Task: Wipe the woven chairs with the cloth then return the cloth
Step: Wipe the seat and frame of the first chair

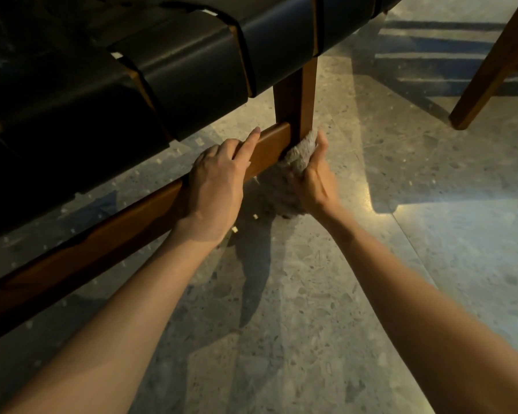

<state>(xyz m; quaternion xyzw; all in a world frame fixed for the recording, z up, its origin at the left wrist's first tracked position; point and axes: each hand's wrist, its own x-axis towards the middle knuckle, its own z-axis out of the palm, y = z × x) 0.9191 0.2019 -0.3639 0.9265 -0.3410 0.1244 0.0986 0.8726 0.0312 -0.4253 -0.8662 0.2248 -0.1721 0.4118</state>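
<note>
Bare forearms fill the bottom of my view, reaching up toward twelve o'clock and ending in both hands at the chair frame. My left hand (214, 177) rests over the long brown wooden stretcher rail (126, 225), its fingers (247, 144) laid loosely along the top edge, gripping nothing that I can see. At about three o'clock from it, my right hand (313, 174) holds the bunched grey fluffy cloth (299, 153), fingers curled round it and pressing it against the foot of the brown wooden chair leg (296, 94), right where the rail joins it.

Above, at eleven o'clock, sits the dark woven-strap seat (174, 73) of the same chair. A second wooden leg (491, 67) stands well apart at two o'clock on the speckled terrazzo floor (371, 264).

I judge the wiping to be mid-way: I am down on the lower frame of this chair, so the seat may be finished, though I cannot tell. The other chair and returning the cloth look still to come.
</note>
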